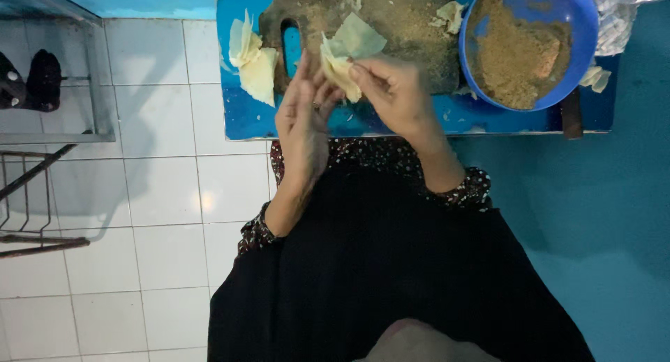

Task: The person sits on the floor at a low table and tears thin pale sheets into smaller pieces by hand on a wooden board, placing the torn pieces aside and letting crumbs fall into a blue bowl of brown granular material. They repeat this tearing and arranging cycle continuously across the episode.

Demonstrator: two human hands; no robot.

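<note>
— Head view: how did the wrapper lie?
— The pastry wrapper [343, 58] ran diagonally, tip up-right, pinched between left hand [304, 121] and right hand [395, 93] fingers.
— Beneath?
— A wooden board [391, 20] on a blue table [251, 121]; white floor tiles [160, 194].

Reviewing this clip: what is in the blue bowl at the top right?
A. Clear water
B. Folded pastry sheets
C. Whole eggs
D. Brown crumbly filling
D: the blue bowl holds a brown crumbly filling, while the pale pastry sheets lie on the blue table beside the wooden cutting board.
</note>
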